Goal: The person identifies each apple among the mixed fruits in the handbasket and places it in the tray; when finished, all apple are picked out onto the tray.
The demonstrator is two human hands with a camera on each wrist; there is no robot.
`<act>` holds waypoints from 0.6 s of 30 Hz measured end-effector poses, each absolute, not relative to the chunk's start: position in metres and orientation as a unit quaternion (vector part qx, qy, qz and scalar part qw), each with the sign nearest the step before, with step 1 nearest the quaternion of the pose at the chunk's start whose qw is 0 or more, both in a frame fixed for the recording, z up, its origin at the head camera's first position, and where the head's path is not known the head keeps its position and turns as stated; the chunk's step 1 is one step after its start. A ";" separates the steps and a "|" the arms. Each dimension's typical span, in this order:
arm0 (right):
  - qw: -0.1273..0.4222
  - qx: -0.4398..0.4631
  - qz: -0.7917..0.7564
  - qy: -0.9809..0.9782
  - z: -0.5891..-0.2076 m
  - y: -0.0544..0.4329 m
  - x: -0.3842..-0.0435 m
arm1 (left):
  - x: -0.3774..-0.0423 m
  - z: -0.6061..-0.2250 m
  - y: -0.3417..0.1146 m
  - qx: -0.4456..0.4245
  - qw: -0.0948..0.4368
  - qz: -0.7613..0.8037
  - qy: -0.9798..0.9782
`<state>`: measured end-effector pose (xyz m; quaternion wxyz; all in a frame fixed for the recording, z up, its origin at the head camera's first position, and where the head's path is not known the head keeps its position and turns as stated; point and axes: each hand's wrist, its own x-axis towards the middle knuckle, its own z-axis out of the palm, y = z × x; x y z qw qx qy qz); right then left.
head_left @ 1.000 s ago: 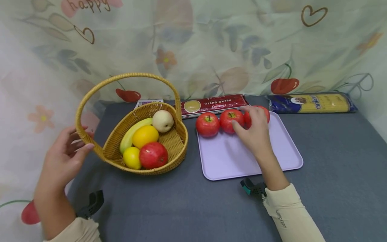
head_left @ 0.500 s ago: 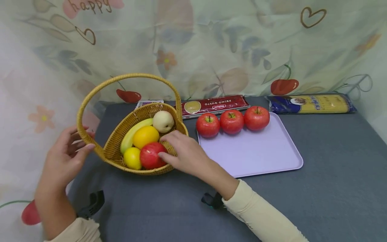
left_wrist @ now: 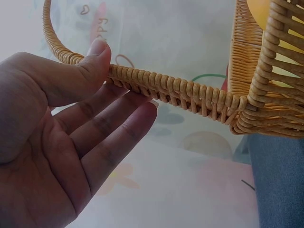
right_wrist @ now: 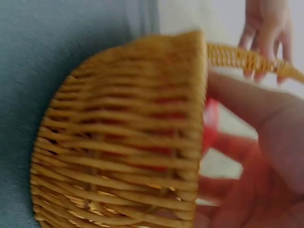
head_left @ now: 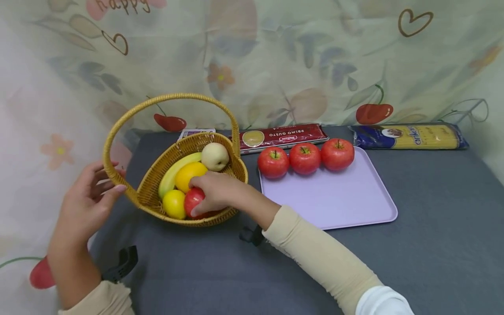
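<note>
In the head view, my left hand (head_left: pixel 84 203) holds the left side of the wicker basket's handle (head_left: pixel 112 168). The left wrist view shows the thumb on top of that handle (left_wrist: pixel 156 85) and the fingers beneath it. My right hand (head_left: pixel 220 190) reaches over the near right rim of the basket (head_left: pixel 157 214). Its fingers and thumb lie around a red apple (head_left: pixel 192 203), which they partly hide. Beside this apple in the basket are a yellow lemon (head_left: pixel 174 204), an orange-yellow fruit (head_left: pixel 187 175), a banana (head_left: pixel 171 175) and a pale pear (head_left: pixel 215 156).
To the right, a lilac tray (head_left: pixel 334 205) bears three red apples (head_left: pixel 305 158) along its far edge. A red pasta packet (head_left: pixel 283 138) and a blue-and-yellow spaghetti packet (head_left: pixel 409 136) lie at the back, against the patterned cloth. Grey cloth (head_left: pixel 177 271) covers the table.
My right hand has let go of the third apple at the tray's far edge. It has moved left into the basket and onto the red apple there. The left hand stays on the handle.
</note>
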<state>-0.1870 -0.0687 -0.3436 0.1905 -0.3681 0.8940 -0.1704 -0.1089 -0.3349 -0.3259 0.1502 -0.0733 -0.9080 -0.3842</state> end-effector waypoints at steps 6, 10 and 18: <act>0.276 -0.395 -0.165 0.861 -0.341 -0.068 -0.202 | -0.110 -0.325 -0.333 -0.075 0.149 -0.391 -0.905; 0.282 -0.389 -0.183 0.858 -0.346 -0.063 -0.205 | -0.109 -0.325 -0.332 -0.074 0.148 -0.392 -0.905; 0.280 -0.391 -0.256 0.839 -0.362 -0.049 -0.211 | -0.110 -0.325 -0.333 -0.063 0.146 -0.387 -0.908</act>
